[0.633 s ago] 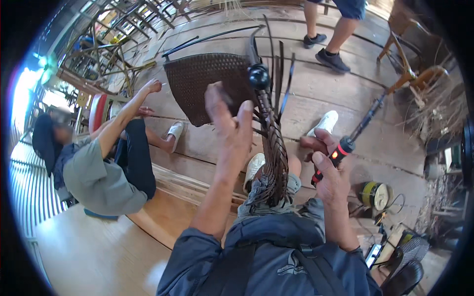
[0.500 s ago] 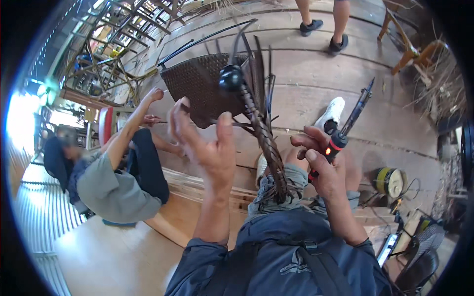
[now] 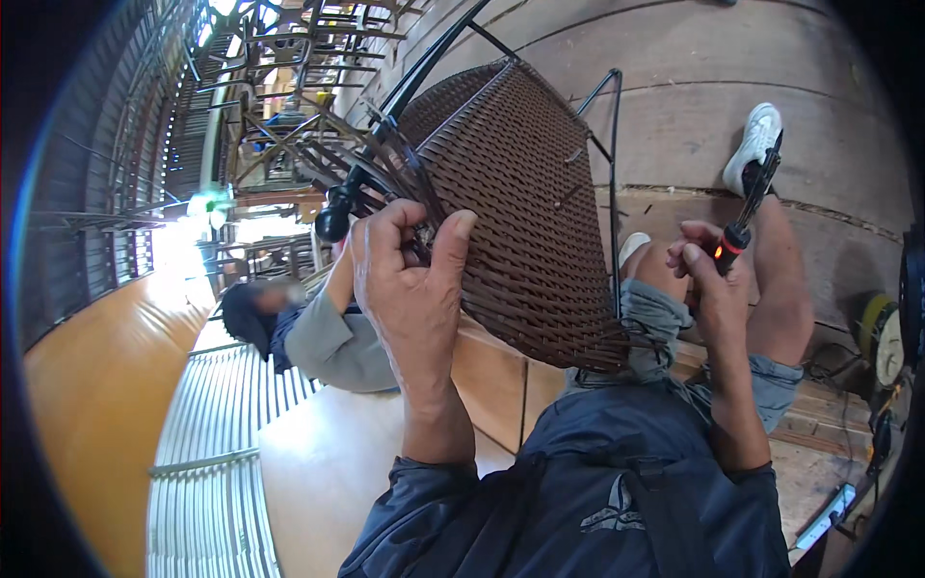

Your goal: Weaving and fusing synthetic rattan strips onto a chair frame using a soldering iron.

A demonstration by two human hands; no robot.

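Note:
A brown woven chair (image 3: pixel 540 212) with a dark metal frame (image 3: pixel 614 183) leans tilted across my knees, its broad woven face turned toward me. My left hand (image 3: pixel 409 289) is curled round its left edge, thumb up along the weave. Beside those fingers, loose brown strands (image 3: pixel 409 164) stick out, and a black round knob (image 3: pixel 333 223) juts to the left. In my right hand (image 3: pixel 718 284) is a soldering iron (image 3: pixel 736 241) with a red-ringed handle and a lit orange light. It points up and away, apart from the chair; its dark tip overlaps my white shoe in view.
At the left, a person in a grey sleeve (image 3: pixel 332 337) sits close behind the chair. Stacked chair frames (image 3: pixel 308 58) stand at the far left. A yellow-green spool-like object (image 3: pixel 882 337) and a white power strip (image 3: pixel 826 517) lie at the right.
The chair has turned so its woven face spreads before me, and the knob has swung left. My left hand, spread before, now grips the edge. The soldering iron stays in my right hand.

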